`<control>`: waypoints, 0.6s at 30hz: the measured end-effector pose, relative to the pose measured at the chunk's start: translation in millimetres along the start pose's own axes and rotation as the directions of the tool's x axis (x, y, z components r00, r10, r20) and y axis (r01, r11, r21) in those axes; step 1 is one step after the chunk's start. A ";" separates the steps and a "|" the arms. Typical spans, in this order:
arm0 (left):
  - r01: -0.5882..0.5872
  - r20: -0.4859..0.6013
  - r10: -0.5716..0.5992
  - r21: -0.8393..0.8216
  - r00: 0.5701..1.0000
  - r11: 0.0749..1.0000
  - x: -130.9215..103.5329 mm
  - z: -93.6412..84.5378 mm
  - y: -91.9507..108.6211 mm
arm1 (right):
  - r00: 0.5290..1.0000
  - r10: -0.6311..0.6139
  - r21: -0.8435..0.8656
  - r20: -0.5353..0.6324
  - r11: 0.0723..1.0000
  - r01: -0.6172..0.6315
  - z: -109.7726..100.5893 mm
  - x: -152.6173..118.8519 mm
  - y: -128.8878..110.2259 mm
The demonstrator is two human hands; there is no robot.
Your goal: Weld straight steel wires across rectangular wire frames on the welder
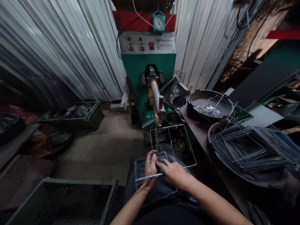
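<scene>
A rectangular wire frame [173,144] with a cross wire reaches from my hands toward the electrodes of a green machine [132,64]. My left hand [150,165] is closed on its near side, with thumb and fingers pinched. Beside it, my right hand [174,173] is closed on the wire too, its fingertips almost touching the left hand. More thin wire frames [140,168] lie over my lap below the hands; which of them belong to the held piece I cannot tell. The frame's far edge sits just below the machine's electrode tip [160,120].
To the right, a round tray [212,147] carries stacked wire frames [253,147]. Behind it, a round pan [195,97] holds small wire pieces. A green crate [79,182] stands at lower left; another crate [93,117] with metal parts is farther back. A clock [159,22] hangs on the machine.
</scene>
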State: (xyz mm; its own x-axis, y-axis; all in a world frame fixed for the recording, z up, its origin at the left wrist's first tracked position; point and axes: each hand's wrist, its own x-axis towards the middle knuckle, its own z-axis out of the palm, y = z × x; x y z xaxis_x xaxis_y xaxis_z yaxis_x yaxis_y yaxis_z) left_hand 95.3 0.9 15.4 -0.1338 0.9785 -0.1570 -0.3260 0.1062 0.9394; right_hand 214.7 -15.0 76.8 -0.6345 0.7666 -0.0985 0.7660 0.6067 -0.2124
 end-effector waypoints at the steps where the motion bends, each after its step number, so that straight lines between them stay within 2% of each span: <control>1: 0.001 0.001 -0.001 0.009 1.000 1.000 1.2 0.8 -0.8 | 1.000 0.003 0.001 -0.005 1.000 -0.003 0.4 -0.2 0.7; 11: 0.049 0.037 -0.051 0.035 0.998 0.998 12.0 13.4 -3.3 | 0.999 0.039 0.170 -0.015 0.985 -0.036 -3.0 -2.5 14.4; 18: 0.032 0.019 -0.032 0.047 0.999 0.998 17.0 20.3 -1.4 | 0.999 0.049 0.217 -0.024 0.975 -0.042 -4.9 0.4 21.5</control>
State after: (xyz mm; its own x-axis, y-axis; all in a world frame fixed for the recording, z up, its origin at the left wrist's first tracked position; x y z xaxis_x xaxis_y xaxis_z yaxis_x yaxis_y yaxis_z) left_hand 112.5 21.1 17.6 -0.1057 0.9777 -0.1817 -0.2860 0.1451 0.9472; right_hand 231.5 -0.6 77.0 -0.5938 0.8001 -0.0849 0.7514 0.5138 -0.4140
